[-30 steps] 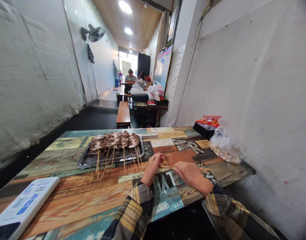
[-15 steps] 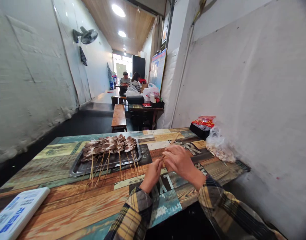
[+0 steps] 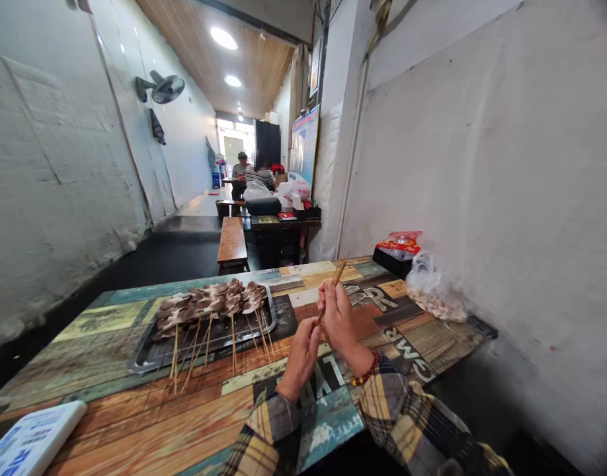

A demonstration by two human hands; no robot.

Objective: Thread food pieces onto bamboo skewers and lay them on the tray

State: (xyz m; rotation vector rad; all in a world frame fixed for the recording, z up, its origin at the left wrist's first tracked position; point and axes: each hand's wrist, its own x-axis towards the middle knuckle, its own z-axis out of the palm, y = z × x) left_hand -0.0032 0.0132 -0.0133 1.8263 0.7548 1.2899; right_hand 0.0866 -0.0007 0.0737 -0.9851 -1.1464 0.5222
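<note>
White walls (image 3: 482,172) stand on both sides of you, and a wooden surface (image 3: 135,430) with big letters on it is in front of you. You have a bunch of thin sticks (image 3: 340,270) up over the surface, right in front of your body. Your right hand (image 3: 339,314) is curled tight around them. Your left hand (image 3: 303,347) is just below it, with thumb and fingers pinched on the low end. Your hands touch, or nearly touch; I can't tell which.

The sticks lean up and away from you, a bit to the right. Their bare tops poke out past your right hand, so that hand is nearer the tips. I can't see the bottom ends.

Off to your left is a tray (image 3: 145,358) of brown and white food (image 3: 204,305) on sticks, and your left hand is nearer to it. A see-through bag (image 3: 430,294) sits over to the right, nearer your right hand.
</note>
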